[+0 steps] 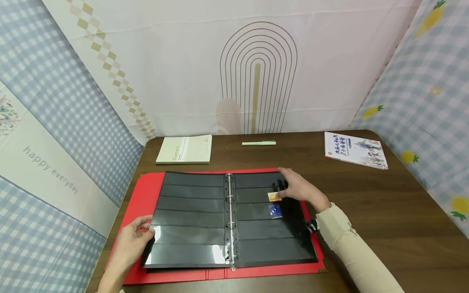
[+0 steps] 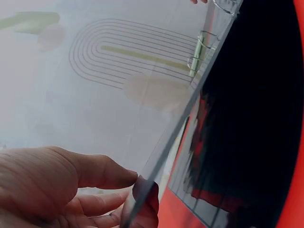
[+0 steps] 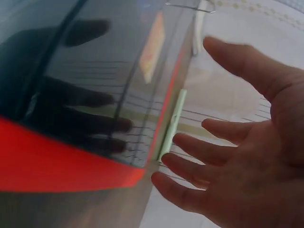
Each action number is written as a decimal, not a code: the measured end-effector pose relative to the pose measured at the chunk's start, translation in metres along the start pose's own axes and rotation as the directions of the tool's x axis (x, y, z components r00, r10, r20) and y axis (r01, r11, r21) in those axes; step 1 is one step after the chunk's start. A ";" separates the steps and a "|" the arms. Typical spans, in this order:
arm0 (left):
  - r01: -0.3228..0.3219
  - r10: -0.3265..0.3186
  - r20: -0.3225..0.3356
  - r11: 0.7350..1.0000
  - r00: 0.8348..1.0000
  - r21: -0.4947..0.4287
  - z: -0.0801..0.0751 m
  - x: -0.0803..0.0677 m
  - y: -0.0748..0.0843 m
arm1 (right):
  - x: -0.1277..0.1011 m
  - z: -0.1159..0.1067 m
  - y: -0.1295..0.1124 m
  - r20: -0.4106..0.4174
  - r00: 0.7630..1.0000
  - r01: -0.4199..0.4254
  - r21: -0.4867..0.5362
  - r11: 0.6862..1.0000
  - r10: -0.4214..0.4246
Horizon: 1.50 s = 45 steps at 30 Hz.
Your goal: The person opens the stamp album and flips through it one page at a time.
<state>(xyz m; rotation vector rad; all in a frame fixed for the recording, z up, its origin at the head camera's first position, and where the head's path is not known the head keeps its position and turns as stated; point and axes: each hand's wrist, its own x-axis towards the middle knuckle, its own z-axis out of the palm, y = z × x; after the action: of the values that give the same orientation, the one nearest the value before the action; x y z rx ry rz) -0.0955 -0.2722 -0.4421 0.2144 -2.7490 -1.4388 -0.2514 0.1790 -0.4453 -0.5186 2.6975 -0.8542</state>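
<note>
Two hands work an open red binder point(image 1: 146, 191) lying on the tabletop point(image 1: 384, 211): the left hand point(image 1: 132, 244) pinches the edge of its left black sleeve page point(image 1: 188, 219), while the right hand point(image 1: 302, 189), grip wide and fingers straight, rests just beside an orange card point(image 1: 274, 196)

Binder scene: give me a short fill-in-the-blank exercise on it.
1. The binder has a ___ cover.
2. The left hand holds the binder's ___ page edge.
3. The right hand rests by the orange card, which sits above a ___ card.
4. The pen lies between the notebook and the ___.

Missing words: red; left; blue; book
</note>
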 end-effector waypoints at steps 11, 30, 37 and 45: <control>0.053 -0.056 0.016 0.989 0.998 0.135 0.007 -0.001 -0.007 | -0.001 0.010 0.020 0.114 0.992 -0.043 -0.119 0.992 0.056; 0.055 -0.095 0.113 0.948 0.989 0.315 0.020 -0.001 -0.009 | -0.005 0.006 0.015 0.117 0.991 -0.045 -0.198 0.979 0.070; 0.037 -0.074 0.094 0.936 0.993 0.351 0.028 -0.003 -0.013 | -0.004 0.007 0.011 0.107 0.992 -0.044 -0.250 0.967 0.073; 0.051 -0.088 0.083 0.928 0.993 0.370 0.033 -0.005 -0.012 | -0.005 0.011 0.012 0.064 0.998 0.002 -0.288 0.958 0.017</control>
<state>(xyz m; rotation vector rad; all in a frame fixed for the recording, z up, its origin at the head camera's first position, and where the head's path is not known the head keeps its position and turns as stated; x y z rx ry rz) -0.0922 -0.2517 -0.4705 0.2580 -3.1022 -0.9537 -0.2461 0.1847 -0.4606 -0.5849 2.7748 -0.4325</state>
